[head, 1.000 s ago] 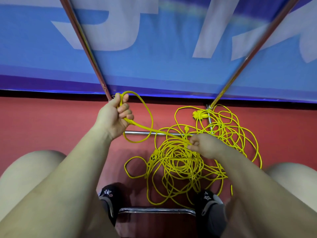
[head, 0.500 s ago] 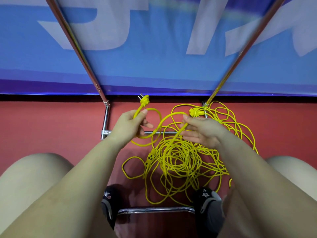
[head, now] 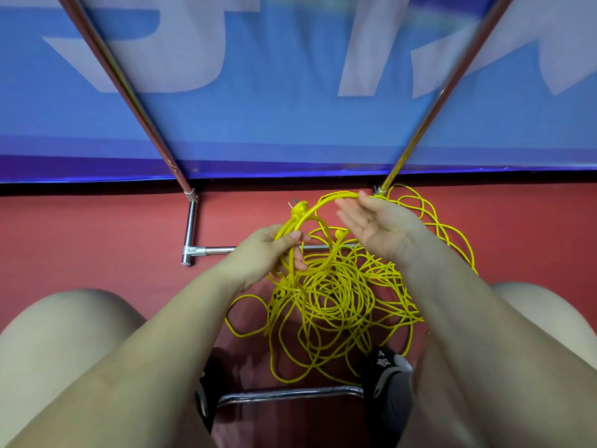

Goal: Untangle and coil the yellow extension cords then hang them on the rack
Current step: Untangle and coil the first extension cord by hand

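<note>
A tangled pile of yellow extension cords (head: 336, 305) lies on the red floor between my feet. My left hand (head: 274, 250) grips a small coil of yellow cord (head: 310, 270), with its plug (head: 298, 208) sticking up past my fingers. My right hand (head: 374, 221) is palm up with fingers straight, and a cord loop (head: 332, 198) arcs from the left hand over its fingertips. A yellow socket strip (head: 277, 294) hangs below the left hand. The rack's two metal uprights (head: 135, 101) (head: 436, 101) rise from its chrome base bar (head: 206, 250).
A blue banner (head: 290, 92) with white shapes hangs behind the rack. A chrome bar (head: 284, 394) lies on the floor between my two dark shoes (head: 384, 367). My bare knees fill the lower left and right corners.
My left hand came right and down, gathering the cord into a small coil with the plug on top. My right hand rose from the pile and opened palm up under the loop.
</note>
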Demonstrator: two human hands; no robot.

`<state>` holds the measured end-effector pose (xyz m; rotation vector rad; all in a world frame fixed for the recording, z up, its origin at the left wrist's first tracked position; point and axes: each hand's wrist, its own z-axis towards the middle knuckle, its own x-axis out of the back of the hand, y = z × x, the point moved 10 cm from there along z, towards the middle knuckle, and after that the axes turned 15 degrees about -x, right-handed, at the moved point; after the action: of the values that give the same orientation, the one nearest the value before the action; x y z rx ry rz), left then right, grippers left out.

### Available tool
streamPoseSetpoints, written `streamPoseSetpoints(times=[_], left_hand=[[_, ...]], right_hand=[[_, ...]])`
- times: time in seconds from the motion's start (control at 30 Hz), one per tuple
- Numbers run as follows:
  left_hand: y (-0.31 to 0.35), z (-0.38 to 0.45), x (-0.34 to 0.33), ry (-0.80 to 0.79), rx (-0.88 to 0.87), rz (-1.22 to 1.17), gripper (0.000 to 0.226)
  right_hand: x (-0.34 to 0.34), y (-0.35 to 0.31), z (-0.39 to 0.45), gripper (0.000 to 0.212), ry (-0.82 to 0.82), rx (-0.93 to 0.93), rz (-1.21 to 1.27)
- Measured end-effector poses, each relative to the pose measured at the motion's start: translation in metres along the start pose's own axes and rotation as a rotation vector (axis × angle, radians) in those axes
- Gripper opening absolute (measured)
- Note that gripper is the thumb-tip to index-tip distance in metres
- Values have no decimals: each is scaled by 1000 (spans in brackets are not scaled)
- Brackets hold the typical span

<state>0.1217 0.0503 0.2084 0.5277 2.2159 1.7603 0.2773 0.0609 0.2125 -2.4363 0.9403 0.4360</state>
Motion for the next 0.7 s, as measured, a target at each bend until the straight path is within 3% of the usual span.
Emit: streamPoseSetpoints(times=[0.1,0.2,0.27,0.4,0.5,0.7], left_hand=[[-2,1,10,114,20,-50,22],[-7,2,26,295,53,-248,22],[-9,1,36,425,63,-401,24],[-7,0,48,572,63,-628,31],[-4,1,50,608,63,-742,31],[3,2,58,646,20,-804,31]], right_hand=[[-12,2,-3,12,-59,36,-207],[-25,10,-10,6,53,228,-830],[-36,19,-14,14,143,419,-1233],[-40,53,-6,19,136,437,-1627],[-39,66,-2,31,100,392,-1747],[-51,81,-1,15,-117,313,-1476]])
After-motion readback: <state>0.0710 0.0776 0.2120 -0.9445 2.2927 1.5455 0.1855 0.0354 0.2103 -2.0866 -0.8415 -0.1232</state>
